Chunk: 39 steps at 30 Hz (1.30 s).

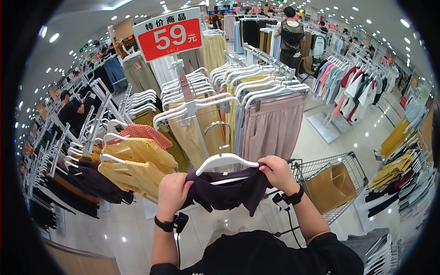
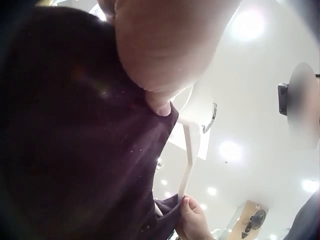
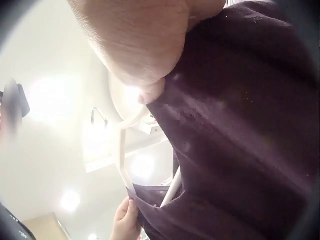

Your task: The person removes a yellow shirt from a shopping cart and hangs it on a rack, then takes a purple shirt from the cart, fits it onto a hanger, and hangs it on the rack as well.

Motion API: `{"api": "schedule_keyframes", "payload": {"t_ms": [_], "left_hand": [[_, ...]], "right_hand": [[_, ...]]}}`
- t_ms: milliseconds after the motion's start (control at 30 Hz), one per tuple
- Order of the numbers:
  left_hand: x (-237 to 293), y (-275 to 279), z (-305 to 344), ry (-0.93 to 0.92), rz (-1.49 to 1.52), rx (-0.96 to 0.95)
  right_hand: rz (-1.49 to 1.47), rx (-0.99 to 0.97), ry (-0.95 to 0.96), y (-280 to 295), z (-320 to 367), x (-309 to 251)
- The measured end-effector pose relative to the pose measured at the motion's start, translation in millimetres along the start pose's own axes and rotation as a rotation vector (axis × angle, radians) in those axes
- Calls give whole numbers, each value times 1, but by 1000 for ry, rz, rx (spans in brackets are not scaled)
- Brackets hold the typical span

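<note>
A dark purple top [image 1: 229,193] hangs on a white hanger [image 1: 225,159] with a metal hook, held out in front of the body. My left hand [image 1: 172,190] pinches its left shoulder, thumb over the cloth. At the other shoulder, my right hand [image 1: 278,175] grips the cloth beside the hanger's end. The neckline spreads between the two hands, with the hanger's bar showing inside it. In the left wrist view the purple cloth [image 2: 75,135] fills the left side under the thumb. The right wrist view has the cloth [image 3: 245,115] on its right, with the left hand [image 3: 126,220] below.
Straight ahead stands a rack of pink trousers [image 1: 275,123] and others on white hangers, under a red sale sign [image 1: 168,35]. Yellow tops [image 1: 137,156] hang at the left. A shopping cart [image 1: 353,160] holding a brown paper bag [image 1: 330,185] is at the right. Other people stand farther back.
</note>
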State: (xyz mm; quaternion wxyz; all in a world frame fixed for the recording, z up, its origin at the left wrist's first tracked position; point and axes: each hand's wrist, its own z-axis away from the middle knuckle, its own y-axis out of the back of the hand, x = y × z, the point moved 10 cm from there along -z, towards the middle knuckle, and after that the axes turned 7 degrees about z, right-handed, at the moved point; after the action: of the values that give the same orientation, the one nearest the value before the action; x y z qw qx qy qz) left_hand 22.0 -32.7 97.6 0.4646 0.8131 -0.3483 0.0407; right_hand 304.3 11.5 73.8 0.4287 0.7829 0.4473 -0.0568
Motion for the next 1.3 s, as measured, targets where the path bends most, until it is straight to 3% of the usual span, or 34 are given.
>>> {"api": "schedule_keyframes", "payload": {"t_ms": [67,133,267,300,367,433,500,533,567,633,767,867,900,967,1100,1167,1233,1267,1300], "left_hand": [[-7,-4,7,18,-27,-46],[-12,1,11,21,-9,-1],[-24,12,17,73,58,76],[-25,14,17,81,57,72],[-27,22,18,82,62,99],[-32,23,21,91,60,96],[-37,25,22,137,84,93],[-38,25,22,139,84,91],[-39,24,22,134,90,88],[-40,23,21,131,96,84],[-40,25,17,136,120,84],[-41,24,15,138,141,68],[-42,23,14,140,154,63],[-40,23,12,134,165,61],[-36,19,10,114,187,28],[-37,17,10,130,195,17],[-36,16,8,146,201,10],[-33,14,6,149,177,6],[-31,13,5,153,153,2]], "right_hand": [[-26,-19,0,0,-1,1],[-266,-96,-179,-9,-2,20],[-637,43,-351,-10,4,72],[-739,59,-506,-3,6,73],[-760,193,-375,6,-1,93],[-822,141,-351,3,-6,91],[-604,-105,-265,-11,-12,65],[-517,-210,-314,-14,-11,54],[-342,-265,-207,-22,-13,52],[-193,-323,-71,-29,-16,37],[-182,-361,-11,-29,-20,26],[-703,-498,-357,-40,-13,28],[-704,-498,-361,-35,-17,27],[-804,-741,-568,-47,-5,32],[-951,-879,-391,-57,-5,37],[-975,-865,-385,-59,-3,41],[-472,-342,-176,-16,-39,38],[-110,-105,34,15,-50,11],[65,-13,192,31,-50,-22]]}}
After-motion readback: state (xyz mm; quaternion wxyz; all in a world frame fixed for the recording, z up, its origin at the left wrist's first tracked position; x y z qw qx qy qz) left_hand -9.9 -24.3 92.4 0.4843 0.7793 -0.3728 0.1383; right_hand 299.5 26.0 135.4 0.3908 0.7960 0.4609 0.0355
